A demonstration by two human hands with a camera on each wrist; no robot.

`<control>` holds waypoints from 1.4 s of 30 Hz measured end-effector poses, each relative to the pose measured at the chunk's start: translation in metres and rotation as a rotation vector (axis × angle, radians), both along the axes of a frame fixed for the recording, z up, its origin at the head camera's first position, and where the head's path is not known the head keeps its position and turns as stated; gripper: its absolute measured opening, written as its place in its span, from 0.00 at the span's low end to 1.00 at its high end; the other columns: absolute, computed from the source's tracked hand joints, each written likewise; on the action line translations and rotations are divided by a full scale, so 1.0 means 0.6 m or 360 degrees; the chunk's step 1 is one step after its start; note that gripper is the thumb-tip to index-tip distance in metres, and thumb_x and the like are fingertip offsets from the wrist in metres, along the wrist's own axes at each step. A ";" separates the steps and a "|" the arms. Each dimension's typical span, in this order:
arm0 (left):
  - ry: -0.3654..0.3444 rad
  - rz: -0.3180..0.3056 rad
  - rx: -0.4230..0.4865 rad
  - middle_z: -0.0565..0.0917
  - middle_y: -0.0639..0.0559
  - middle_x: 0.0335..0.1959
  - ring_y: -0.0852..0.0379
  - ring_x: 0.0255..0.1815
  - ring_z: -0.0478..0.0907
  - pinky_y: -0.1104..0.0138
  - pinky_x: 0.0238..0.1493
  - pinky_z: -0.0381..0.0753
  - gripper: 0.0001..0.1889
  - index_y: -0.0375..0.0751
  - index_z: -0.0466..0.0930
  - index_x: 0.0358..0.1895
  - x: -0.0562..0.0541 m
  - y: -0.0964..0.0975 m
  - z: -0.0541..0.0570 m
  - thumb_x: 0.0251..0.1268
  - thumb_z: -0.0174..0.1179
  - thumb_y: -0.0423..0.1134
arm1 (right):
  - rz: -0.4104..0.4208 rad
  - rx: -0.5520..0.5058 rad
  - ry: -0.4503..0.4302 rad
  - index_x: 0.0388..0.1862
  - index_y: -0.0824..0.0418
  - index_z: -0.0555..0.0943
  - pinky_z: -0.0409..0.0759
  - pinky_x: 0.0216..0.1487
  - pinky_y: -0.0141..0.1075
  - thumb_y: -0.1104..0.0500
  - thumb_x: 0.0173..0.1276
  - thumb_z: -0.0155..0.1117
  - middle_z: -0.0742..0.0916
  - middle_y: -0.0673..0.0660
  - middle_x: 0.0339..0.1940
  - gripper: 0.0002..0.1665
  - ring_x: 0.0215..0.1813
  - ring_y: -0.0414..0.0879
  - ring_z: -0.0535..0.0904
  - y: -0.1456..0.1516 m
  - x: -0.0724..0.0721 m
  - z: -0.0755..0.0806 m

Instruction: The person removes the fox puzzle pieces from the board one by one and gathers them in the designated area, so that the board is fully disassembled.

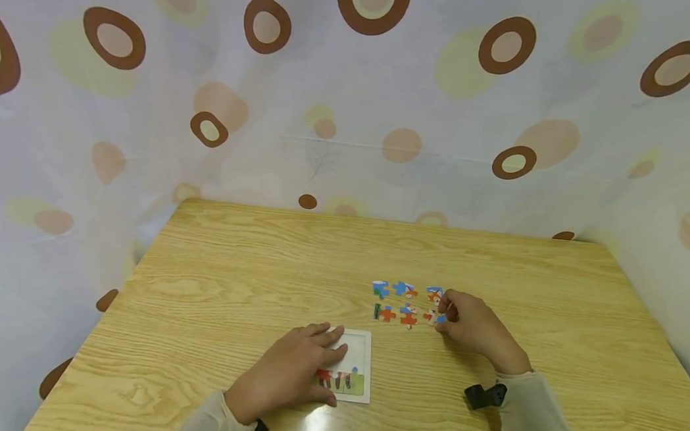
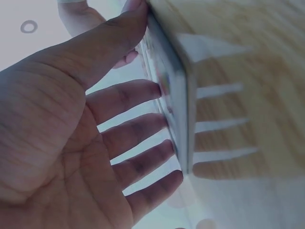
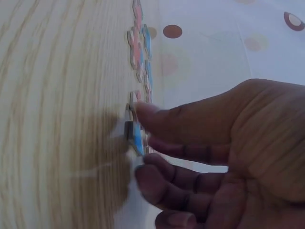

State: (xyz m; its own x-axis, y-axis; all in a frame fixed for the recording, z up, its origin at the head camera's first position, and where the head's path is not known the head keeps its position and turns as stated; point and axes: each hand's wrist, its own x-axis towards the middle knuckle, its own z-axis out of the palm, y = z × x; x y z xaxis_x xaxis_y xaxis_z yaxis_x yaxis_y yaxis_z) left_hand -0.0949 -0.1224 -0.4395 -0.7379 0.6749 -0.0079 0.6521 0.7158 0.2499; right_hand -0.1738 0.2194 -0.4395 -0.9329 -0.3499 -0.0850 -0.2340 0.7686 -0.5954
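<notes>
My left hand (image 1: 291, 370) rests on the left part of a white-rimmed puzzle tray (image 1: 368, 349), with fingers spread over it and thumb near its front edge. Joined pieces showing red and green (image 1: 352, 383) fill the tray's lower strip. In the left wrist view, straight fingertips touch the face of the tray (image 2: 177, 95). To the right, my right hand (image 1: 473, 325) has its thumb and curled fingers at a puzzle piece (image 1: 441, 318) at the right end of the near row. That piece (image 3: 137, 139) shows blue beside my thumb in the right wrist view; the grip is partly hidden.
Loose jigsaw pieces lie in two rows behind the tray, including a blue-green one (image 1: 380, 288), a blue one (image 1: 401, 288) and a red one (image 1: 387, 315). The wooden table (image 1: 259, 256) ends at a patterned curtain (image 1: 359, 177).
</notes>
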 end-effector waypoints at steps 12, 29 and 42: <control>-0.0207 0.0160 0.0017 0.65 0.40 0.79 0.37 0.79 0.61 0.42 0.68 0.72 0.51 0.39 0.72 0.74 -0.014 -0.028 0.014 0.47 0.80 0.59 | 0.0085 -0.0193 0.0258 0.36 0.55 0.79 0.73 0.26 0.34 0.56 0.72 0.71 0.79 0.46 0.27 0.09 0.25 0.39 0.72 -0.083 0.036 0.013; -0.0039 0.0216 -0.0053 0.74 0.47 0.74 0.39 0.73 0.70 0.45 0.66 0.74 0.52 0.39 0.76 0.71 -0.023 -0.036 0.004 0.44 0.77 0.67 | 0.0536 -0.0101 0.0160 0.42 0.59 0.81 0.72 0.29 0.31 0.57 0.71 0.71 0.76 0.44 0.29 0.09 0.28 0.35 0.69 -0.260 0.096 -0.011; -0.0076 0.0209 -0.0016 0.73 0.46 0.74 0.39 0.74 0.69 0.38 0.61 0.77 0.55 0.40 0.76 0.72 -0.025 -0.043 0.013 0.35 0.81 0.63 | 0.0520 -0.0019 0.0197 0.31 0.54 0.75 0.70 0.29 0.29 0.64 0.63 0.75 0.72 0.45 0.30 0.15 0.28 0.35 0.67 -0.273 0.106 -0.017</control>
State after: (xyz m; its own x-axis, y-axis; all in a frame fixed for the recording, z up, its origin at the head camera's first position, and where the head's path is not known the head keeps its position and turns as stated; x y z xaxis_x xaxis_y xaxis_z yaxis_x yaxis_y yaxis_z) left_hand -0.1099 -0.1479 -0.4317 -0.8184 0.5723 -0.0514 0.5401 0.7967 0.2711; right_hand -0.1101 0.0559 -0.4499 -0.7743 -0.6323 0.0277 -0.5377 0.6341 -0.5557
